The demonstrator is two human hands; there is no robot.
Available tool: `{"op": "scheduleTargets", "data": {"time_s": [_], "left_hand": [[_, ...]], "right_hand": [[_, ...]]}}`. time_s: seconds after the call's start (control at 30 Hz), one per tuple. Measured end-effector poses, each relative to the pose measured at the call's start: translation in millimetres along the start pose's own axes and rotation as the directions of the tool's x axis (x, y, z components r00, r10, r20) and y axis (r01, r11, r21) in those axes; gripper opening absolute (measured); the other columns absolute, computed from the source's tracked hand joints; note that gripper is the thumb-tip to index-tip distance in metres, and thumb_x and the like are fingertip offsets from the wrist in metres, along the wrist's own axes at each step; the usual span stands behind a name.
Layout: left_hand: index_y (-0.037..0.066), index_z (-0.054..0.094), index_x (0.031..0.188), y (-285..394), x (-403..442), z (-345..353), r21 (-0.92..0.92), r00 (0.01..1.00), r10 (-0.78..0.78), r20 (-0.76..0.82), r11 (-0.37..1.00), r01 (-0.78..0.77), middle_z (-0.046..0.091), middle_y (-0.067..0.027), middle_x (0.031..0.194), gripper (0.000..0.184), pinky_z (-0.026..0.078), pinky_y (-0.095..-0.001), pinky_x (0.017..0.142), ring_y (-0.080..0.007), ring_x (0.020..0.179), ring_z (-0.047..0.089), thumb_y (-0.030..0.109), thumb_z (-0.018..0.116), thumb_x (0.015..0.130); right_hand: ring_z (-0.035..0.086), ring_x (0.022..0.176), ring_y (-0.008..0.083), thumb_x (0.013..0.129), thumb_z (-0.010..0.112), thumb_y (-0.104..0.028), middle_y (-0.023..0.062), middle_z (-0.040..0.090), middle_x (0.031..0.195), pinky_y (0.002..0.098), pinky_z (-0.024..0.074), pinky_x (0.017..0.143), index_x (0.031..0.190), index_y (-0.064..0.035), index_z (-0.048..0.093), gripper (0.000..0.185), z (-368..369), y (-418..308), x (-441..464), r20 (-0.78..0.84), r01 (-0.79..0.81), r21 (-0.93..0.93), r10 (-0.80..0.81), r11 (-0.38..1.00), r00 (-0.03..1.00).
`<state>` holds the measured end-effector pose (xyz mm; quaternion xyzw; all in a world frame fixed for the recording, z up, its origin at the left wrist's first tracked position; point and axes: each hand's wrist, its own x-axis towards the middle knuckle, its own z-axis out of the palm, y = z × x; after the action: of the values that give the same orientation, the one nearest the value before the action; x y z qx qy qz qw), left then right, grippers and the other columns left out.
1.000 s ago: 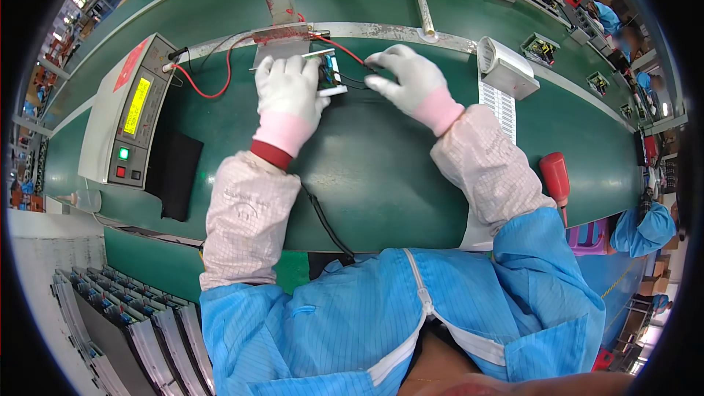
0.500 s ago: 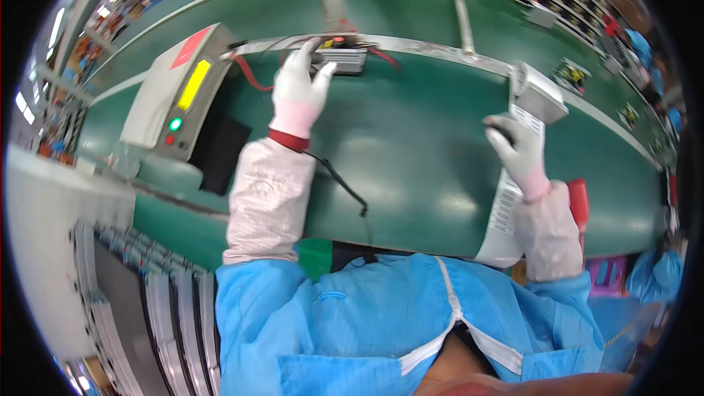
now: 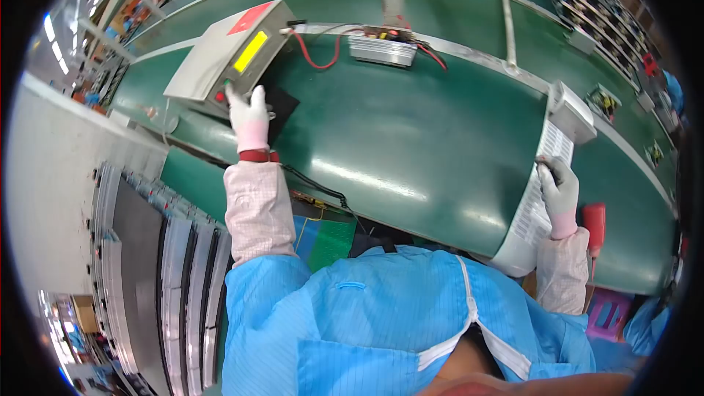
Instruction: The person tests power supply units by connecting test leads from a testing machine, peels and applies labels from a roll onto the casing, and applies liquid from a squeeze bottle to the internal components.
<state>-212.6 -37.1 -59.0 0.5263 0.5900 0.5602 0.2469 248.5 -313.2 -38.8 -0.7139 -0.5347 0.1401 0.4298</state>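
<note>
Left hand: the gloved left hand [image 3: 248,108] is left of the frame's centre, thumb and index finger spread apart, with nothing seen in its grasp.
Tester front: the index finger reaches to the buttons low on the beige tester [image 3: 202,66], at upper left of the frame; whether it presses one cannot be told. The red button [image 3: 220,97] shows just beside the fingertip.
Display: a yellow display [image 3: 251,51] is lit on the tester's front, its text unreadable.
Right hand: the gloved right hand [image 3: 559,183] is at the right of the frame, fingers bent together over the edge of the label strip [image 3: 522,231]; whether they grip it cannot be told.
Label roll: the strip runs down from a white roll [image 3: 572,114] at upper right towards the bench's near edge.
Metal unit: a silver finned unit [image 3: 383,51] lies at upper centre of the frame, well apart from both hands, with small components along its top.
Cables: a red cable [image 3: 319,67] loops from the tester towards the unit.
Wrist: a red band [image 3: 257,155] circles the left wrist, and a black cord [image 3: 319,187] trails right from it.
Bottle: a red bottle [image 3: 595,224] is at right, near the right forearm.
Lower left: tall panels [image 3: 136,249] stand in a row.
</note>
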Motion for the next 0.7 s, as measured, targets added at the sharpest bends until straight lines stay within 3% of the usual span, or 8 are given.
{"op": "scheduleTargets", "data": {"time_s": [0.03, 0.1, 0.2, 0.3, 0.37, 0.43, 0.6, 0.7], "left_hand": [[0.001, 0.03, 0.14, -2.0, -4.1, 6.1, 0.087, 0.999, 0.042, -0.013, 0.995, -0.041, 0.061, -0.0158, 0.092, 0.061, 0.047, -0.0247, 0.047, -0.0144, 0.054, 0.054, 0.015, 0.057, 0.088], [0.002, 0.035, 0.138, 17.4, -19.7, 12.8, 0.01, 0.994, 0.104, 0.018, 0.995, -0.104, 0.06, -0.014, 0.091, 0.057, 0.047, -0.0243, 0.048, -0.0138, 0.055, 0.054, 0.015, 0.058, 0.088], [0.0, 0.043, 0.134, 61.8, -61.8, 40.0, -0.126, 0.933, 0.07, 0.352, 0.992, -0.027, 0.06, -0.0108, 0.091, 0.05, 0.048, -0.0216, 0.056, -0.0119, 0.062, 0.054, 0.013, 0.058, 0.088], [-0.002, 0.051, 0.126, 95.8, -126.5, 85.2, -0.177, 0.781, 0.04, 0.623, 0.98, 0.091, 0.061, -0.0099, 0.092, 0.041, 0.048, -0.0214, 0.062, -0.0117, 0.066, 0.055, 0.011, 0.058, 0.088], [-0.001, 0.06, 0.116, 105.6, -168.0, 107.1, -0.125, 0.549, 0.107, 0.829, 0.992, -0.004, 0.064, -0.0096, 0.094, 0.032, 0.049, -0.024, 0.068, -0.0148, 0.071, 0.059, 0.012, 0.062, 0.086], [0.001, 0.065, 0.106, 112.3, -200.0, 134.9, -0.311, 0.288, 0.431, 0.855, 0.871, -0.381, 0.066, -0.0088, 0.098, 0.027, 0.049, -0.026, 0.072, -0.0183, 0.077, 0.062, 0.014, 0.066, 0.082], [0.006, 0.068, 0.097, 132.6, -269.1, 186.2, -0.607, -0.132, 0.647, 0.751, 0.6, -0.521, 0.064, -0.0078, 0.098, 0.03, 0.042, -0.038, 0.092, -0.0253, 0.094, 0.059, 0.028, 0.067, 0.076], [0.008, 0.068, 0.097, 135.1, -302.7, 203.6, -0.692, -0.207, 0.728, 0.653, 0.463, -0.554, 0.063, -0.007, 0.102, 0.029, 0.039, -0.0395, 0.097, -0.0243, 0.1, 0.056, 0.028, 0.068, 0.075]], "right_hand": [[0.054, 0.074, 0.0151, 0.083, 0.054, -0.003, 0.0053, 0.063, 0.088, 0.0229, 0.0421, 0.071, 0.096, 0.0032, 0.064, 0.017, -4.2, 1.3, -7.9, -0.011, -0.014, -0.018, 0.014, 1.0, 1.0], [0.053, 0.072, 0.0142, 0.084, 0.055, -0.006, 0.0045, 0.063, 0.084, 0.0225, 0.0426, 0.069, 0.096, 0.0023, 0.064, 0.018, -13.1, 6.5, -16.2, -0.081, -0.024, -0.054, 0.019, 0.998, 0.996], [0.053, 0.072, 0.0126, 0.086, 0.055, -0.009, 0.0041, 0.063, 0.084, 0.0216, 0.0425, 0.065, 0.1, 0.0027, 0.064, 0.02, -33.6, 23.9, -29.2, -0.153, -0.162, -0.021, 0.158, 0.986, 0.976], [0.056, 0.078, 0.014, 0.085, 0.056, -0.007, 0.0065, 0.064, 0.087, 0.023, 0.0446, 0.072, 0.099, 0.0031, 0.064, 0.019, -52.5, 32.4, -54.5, -0.198, -0.095, -0.061, 0.081, 0.994, 0.977], [0.057, 0.083, 0.0153, 0.084, 0.057, -0.006, 0.0075, 0.064, 0.093, 0.0235, 0.0451, 0.075, 0.098, 0.003, 0.064, 0.018, -56.4, 36.6, -72.0, -0.174, -0.158, -0.015, 0.153, 0.987, 0.973], [0.058, 0.087, 0.0162, 0.084, 0.057, -0.005, 0.0076, 0.063, 0.097, 0.0246, 0.0457, 0.077, 0.097, 0.0029, 0.064, 0.016, -57.1, 35.7, -88.9, -0.164, -0.255, 0.007, 0.253, 0.967, 0.954], [0.056, 0.1, 0.0265, 0.082, 0.064, -0.012, 0.0102, 0.063, 0.105, 0.034, 0.0451, 0.088, 0.094, -0.0007, 0.065, 0.017, -57.5, 45.7, -123.9, -0.038, -0.003, -0.223, -0.005, 0.975, 0.999], [0.053, 0.109, 0.0315, 0.08, 0.067, -0.017, 0.0106, 0.063, 0.109, 0.0399, 0.0426, 0.093, 0.093, -0.0029, 0.066, 0.019, -58.0, 53.7, -132.5, -0.026, 0.112, -0.326, -0.128, 0.939, 0.991]]}}
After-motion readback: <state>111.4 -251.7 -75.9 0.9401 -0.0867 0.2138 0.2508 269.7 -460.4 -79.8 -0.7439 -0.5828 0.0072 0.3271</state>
